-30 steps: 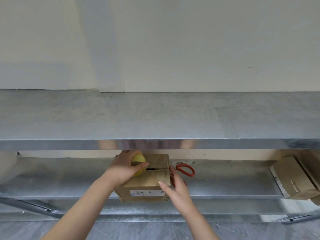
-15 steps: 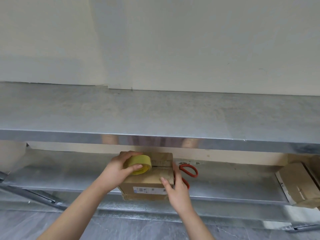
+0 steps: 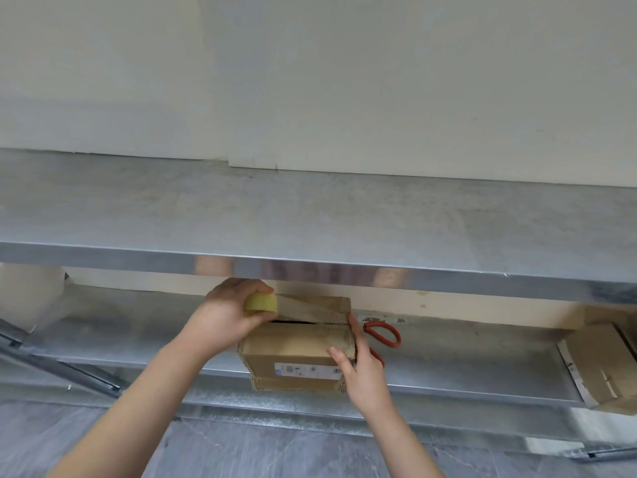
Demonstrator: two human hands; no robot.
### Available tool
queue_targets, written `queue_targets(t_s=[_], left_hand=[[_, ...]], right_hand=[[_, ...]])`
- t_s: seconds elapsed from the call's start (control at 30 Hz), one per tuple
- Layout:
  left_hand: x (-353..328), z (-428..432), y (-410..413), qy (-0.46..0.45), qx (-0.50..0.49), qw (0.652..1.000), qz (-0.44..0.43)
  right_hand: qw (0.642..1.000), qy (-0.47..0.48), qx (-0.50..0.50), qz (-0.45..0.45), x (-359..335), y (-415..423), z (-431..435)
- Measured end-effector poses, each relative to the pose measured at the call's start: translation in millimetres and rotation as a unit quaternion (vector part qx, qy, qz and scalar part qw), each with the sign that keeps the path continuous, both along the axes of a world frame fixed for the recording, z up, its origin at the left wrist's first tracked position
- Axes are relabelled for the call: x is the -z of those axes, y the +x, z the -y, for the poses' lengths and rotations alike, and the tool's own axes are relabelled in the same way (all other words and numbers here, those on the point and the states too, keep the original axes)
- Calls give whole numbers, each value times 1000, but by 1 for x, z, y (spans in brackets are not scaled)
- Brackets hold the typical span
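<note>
red scissors: on lower shelf | second carton: far right | upper shelf: above

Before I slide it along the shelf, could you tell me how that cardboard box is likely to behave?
The cardboard box probably stays stiff enough to slide, though its worn edges may crumple. A dark gap shows between its flaps, so they could lift. It seems to overhang the shelf front, so pulling might tip it.
</note>
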State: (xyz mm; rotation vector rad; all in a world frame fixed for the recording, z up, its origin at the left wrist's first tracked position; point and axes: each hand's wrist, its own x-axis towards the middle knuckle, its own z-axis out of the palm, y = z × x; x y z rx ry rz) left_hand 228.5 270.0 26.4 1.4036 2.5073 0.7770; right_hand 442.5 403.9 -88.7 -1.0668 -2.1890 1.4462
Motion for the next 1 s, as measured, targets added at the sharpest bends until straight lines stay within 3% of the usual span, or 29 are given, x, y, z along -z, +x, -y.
queue_targets(t_s=[0.07, 0.23, 0.4, 0.53, 0.63, 0.77, 0.83, 0.9, 1.0], left_hand=[[-1, 2, -5, -22, 24, 996, -84], [3, 9, -1, -59, -8, 995, -81], [-1, 17, -4, -57, -53, 994, 77], [-2, 20, -12, -57, -44, 986, 152], [-2, 21, -19, -87, -26, 993, 76], [6, 26, -20, -94, 5, 987, -133], [13, 28, -21, -98, 23, 976, -193], [15, 29, -25, -83, 27, 983, -162], [8, 33, -41, -70, 25, 997, 39]], right_hand=[[1000, 11, 2, 5, 1, -1, 1], [999, 29, -3, 20, 4, -3, 2], [998, 37, -10, 42, 4, -2, 2], [997, 55, -27, 54, 5, 0, 1], [994, 80, -31, 73, 6, -1, -2], [992, 87, -31, 84, 5, -3, -2], [992, 92, -24, 83, 5, -4, -1], [992, 94, -18, 80, 5, -6, 0], [993, 85, -8, 77, 4, -8, 1]])
